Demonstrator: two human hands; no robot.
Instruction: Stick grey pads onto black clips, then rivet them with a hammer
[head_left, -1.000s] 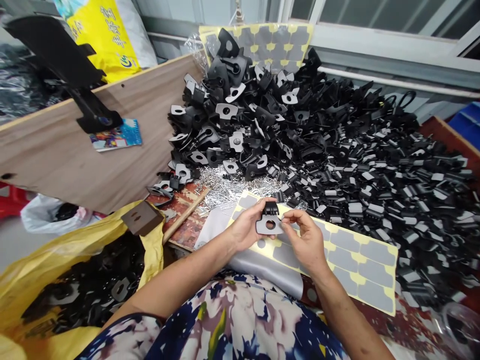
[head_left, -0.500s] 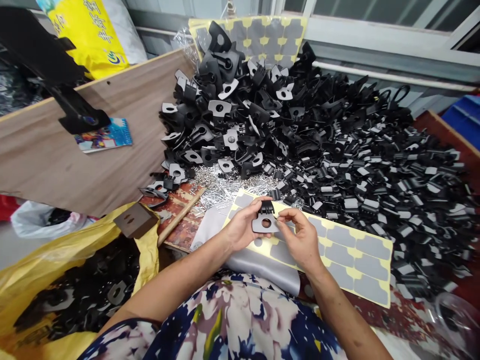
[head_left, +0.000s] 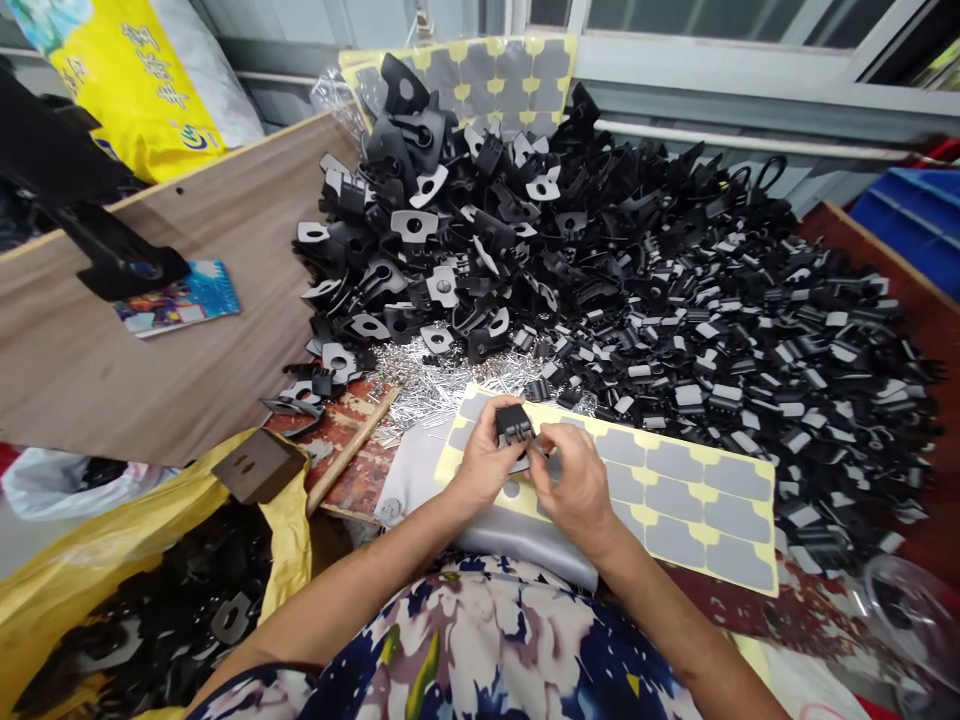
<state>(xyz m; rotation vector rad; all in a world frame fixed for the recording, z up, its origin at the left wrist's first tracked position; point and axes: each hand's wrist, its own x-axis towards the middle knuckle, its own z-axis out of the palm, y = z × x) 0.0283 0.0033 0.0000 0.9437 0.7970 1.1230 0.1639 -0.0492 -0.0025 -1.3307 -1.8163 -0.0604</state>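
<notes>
Right now, the small black plastic clip with a knuckled hinge (head_left: 514, 424) sits near the centre of the frame, above the yellow-backed sheet of grey stickers (head_left: 675, 500). The left hand (head_left: 481, 462) is clamped on it; the right hand (head_left: 577, 485) meets its right edge, fingertips' grip unclear to me. It looks light, stiff, slightly slick, best pinched by its flat sides.

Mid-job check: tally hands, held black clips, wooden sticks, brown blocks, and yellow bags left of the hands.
Left hand and right hand: 2
Held black clip: 1
Wooden stick: 1
Brown block: 1
Yellow bags, lower and upper left: 2
Total: 7
</notes>
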